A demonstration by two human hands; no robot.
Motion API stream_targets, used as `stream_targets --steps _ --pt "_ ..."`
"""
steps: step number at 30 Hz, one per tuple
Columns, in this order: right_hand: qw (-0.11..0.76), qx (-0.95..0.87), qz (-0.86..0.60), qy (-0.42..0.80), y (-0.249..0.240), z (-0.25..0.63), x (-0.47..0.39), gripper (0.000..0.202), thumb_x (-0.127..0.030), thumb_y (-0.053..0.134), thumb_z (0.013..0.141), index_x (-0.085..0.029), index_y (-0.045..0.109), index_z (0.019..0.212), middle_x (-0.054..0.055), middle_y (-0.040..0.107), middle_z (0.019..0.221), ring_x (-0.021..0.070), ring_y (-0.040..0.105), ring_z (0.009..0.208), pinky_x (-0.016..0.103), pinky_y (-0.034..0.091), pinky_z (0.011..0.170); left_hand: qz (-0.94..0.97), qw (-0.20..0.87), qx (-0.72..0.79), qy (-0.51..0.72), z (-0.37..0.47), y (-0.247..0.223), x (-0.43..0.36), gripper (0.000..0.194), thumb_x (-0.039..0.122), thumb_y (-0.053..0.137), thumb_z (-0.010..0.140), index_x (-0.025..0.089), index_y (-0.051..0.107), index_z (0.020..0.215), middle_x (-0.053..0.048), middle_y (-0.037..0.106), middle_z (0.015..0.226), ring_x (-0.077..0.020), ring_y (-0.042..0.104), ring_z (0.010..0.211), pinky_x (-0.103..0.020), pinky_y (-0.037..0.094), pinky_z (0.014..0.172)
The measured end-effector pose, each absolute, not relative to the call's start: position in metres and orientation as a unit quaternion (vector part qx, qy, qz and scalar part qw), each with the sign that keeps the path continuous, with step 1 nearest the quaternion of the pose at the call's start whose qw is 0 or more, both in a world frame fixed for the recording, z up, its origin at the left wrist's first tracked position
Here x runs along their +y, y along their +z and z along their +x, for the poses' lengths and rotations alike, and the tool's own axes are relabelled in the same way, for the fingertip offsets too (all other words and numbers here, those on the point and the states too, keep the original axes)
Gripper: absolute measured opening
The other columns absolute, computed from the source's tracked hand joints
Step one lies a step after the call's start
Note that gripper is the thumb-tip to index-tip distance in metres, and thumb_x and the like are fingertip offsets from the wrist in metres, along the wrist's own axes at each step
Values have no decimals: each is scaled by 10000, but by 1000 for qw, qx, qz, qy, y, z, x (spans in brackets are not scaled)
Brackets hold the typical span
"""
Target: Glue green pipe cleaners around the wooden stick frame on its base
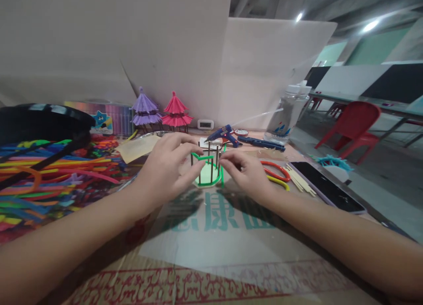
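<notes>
A clear case holds coloured marker pens. The left hand, grip half-wide, is beside a green-ringed frame of dark upright sticks; the right hand has a narrow grip, its hold impossible to tell. Rightward stands a clear white-lidded bottle, contents unclear.

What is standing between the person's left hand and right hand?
In the head view, a small green-and-brown frame stands on a pale base between the left hand and the right hand.
</notes>
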State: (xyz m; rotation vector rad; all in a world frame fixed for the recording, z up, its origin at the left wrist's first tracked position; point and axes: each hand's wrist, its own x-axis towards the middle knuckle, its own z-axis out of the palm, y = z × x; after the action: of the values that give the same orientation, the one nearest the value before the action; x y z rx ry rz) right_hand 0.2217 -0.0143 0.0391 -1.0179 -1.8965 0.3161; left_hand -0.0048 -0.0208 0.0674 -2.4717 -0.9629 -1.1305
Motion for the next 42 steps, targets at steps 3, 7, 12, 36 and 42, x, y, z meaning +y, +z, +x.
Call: stream_targets --steps 3,7,12,36,42 --pt "480 -741 -459 100 54 238 9 268 -383 538 938 -181 586 769 -12 571 672 135 518 645 248 384 600 -861 164 -321 -360 3 87 -20 224 347 554 922 186 672 1023 -88 639 1136 -269 567 1123 -462 413 1027" --pt "351 -723 -589 82 54 269 60 178 -315 588 885 -149 648 863 40 660 789 175 576 738 271 416 671 -874 141 -327 -331 6 113 -10 265 332 488 942 190 704 883 -65 676 1021 -257 607 1040 -457 449 972" --pt "305 -722 -612 102 34 287 101 422 -238 685 797 -100 623 1191 147 701 1088 234 638 908 333 469 820 -878 148 -325 -318 8 117 -12 263 310 498 937 197 727 878 -66 687 993 -257 618 1001 -449 474 927" --pt "439 -677 -530 261 70 273 69 234 -373 660 866 -174 685 988 106 760 1011 214 742 802 313 559 748 -872 248 -329 -264 8 84 -18 221 332 575 912 172 686 1016 -127 615 1143 -315 527 1121 -503 421 1004" --pt "485 -697 -440 294 67 281 28 208 -300 691 844 -207 687 1029 68 746 1054 196 727 822 358 545 848 -875 224 -334 -270 9 83 -17 232 306 527 939 167 702 1005 -124 616 1151 -307 528 1131 -505 405 1029"
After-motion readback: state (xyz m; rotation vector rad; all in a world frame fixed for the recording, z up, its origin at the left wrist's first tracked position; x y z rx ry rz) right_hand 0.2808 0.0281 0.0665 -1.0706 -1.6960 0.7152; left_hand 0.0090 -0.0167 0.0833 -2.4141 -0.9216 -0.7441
